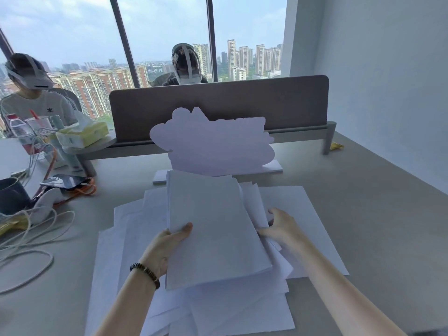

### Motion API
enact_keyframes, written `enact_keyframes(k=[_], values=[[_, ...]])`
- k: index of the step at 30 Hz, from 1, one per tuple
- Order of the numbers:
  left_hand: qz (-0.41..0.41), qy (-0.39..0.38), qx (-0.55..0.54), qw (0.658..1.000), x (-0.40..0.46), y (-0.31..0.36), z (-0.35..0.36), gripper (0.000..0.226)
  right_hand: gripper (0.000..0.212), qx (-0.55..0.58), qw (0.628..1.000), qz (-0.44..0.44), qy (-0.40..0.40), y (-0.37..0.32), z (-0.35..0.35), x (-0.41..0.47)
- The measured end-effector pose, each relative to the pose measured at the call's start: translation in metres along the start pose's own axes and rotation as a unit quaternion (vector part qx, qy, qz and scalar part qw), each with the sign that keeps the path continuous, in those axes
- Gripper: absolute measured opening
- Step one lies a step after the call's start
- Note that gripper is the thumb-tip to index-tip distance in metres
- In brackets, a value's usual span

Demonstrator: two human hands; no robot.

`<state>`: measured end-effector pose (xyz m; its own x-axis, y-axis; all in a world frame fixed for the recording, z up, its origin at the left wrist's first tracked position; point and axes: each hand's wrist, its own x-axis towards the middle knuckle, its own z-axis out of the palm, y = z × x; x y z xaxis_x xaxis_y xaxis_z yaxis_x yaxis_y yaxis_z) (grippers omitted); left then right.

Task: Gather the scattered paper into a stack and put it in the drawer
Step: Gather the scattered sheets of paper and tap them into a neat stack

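Note:
A thick stack of white paper (215, 229) is held tilted above the desk in front of me. My left hand (164, 246) grips its left edge, thumb on top. At the stack's right edge, my right hand (281, 226) has its fingers closed on loose sheets tucked under it. More white sheets (126, 238) lie scattered flat on the grey desk (363, 214) beneath and around the stack, to the left, right and front. No drawer is in view.
A white cut-out board on a stand (213, 144) rises just behind the papers, before a brown desk divider (242, 100). At left lie cables (29, 238), a phone (65, 181), a dark cup (12, 195), bottles and a tissue box (82, 135). Two people sit beyond.

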<state>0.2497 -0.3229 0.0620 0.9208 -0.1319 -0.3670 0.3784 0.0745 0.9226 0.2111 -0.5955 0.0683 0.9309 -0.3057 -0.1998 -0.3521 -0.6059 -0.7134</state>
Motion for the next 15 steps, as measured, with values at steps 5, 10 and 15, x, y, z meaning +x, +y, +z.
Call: enact_keyframes(k=[5,10,15], values=[[0.007,-0.004,-0.004,1.0,-0.002,0.002,-0.001,0.022,0.022,0.045,0.998,-0.033,-0.01,0.01,0.002,0.007],[0.031,0.0,-0.003,1.0,-0.007,0.012,-0.017,0.018,0.011,0.047,0.996,-0.024,0.068,0.021,-0.011,0.013],[0.043,0.023,0.014,0.999,-0.005,0.019,-0.046,0.022,0.02,0.011,0.993,0.015,0.115,0.034,-0.031,0.017]])
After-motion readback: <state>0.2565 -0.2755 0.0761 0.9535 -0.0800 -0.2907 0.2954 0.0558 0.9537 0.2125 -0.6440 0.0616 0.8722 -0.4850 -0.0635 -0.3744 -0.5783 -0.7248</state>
